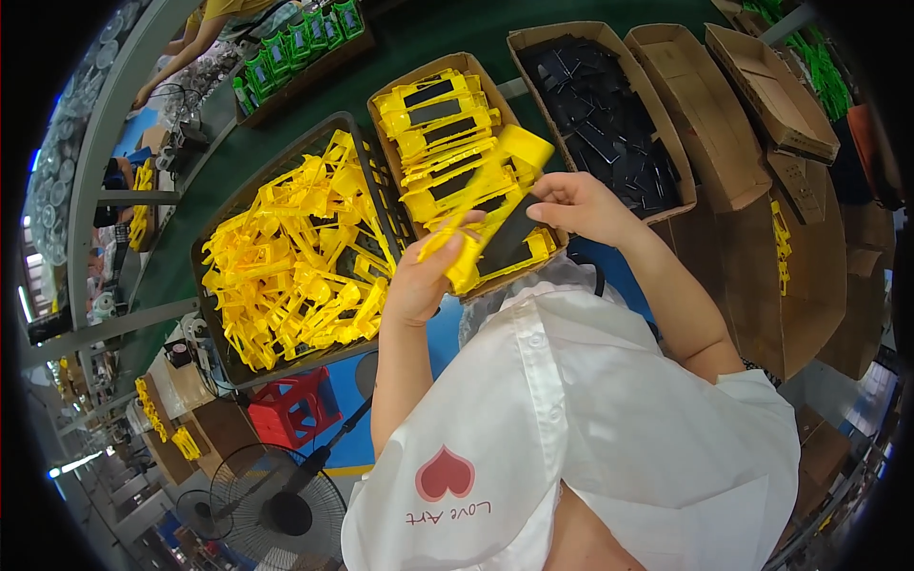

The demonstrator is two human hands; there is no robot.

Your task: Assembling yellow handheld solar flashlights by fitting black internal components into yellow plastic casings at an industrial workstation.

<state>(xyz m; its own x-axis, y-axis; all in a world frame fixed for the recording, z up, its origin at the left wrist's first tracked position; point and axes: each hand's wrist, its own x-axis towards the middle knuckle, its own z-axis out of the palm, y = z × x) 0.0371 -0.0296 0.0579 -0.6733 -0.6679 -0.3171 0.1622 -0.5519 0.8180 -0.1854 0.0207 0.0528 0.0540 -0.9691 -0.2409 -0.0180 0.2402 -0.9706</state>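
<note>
My left hand (425,276) is closed around the near end of a yellow plastic frame (523,152), which slants up and to the right over a carton. Between thumb and fingers, my right hand (587,211) pinches a flat black plate (508,234) beside the frame. Whether plate and frame touch, I cannot tell. Below both hands, the cardboard carton (382,141) holds a row of yellow frames (440,133) with black plates in them. My fingers hide part of the held frame.
At left, a dark crate (373,181) is heaped with loose yellow frames (295,257). A carton of black plates (600,119) stands right of the row, with more cardboard boxes (700,119) beyond. Green parts (300,52) stand far left. A red stool (295,407) and fan (286,512) are lower left.
</note>
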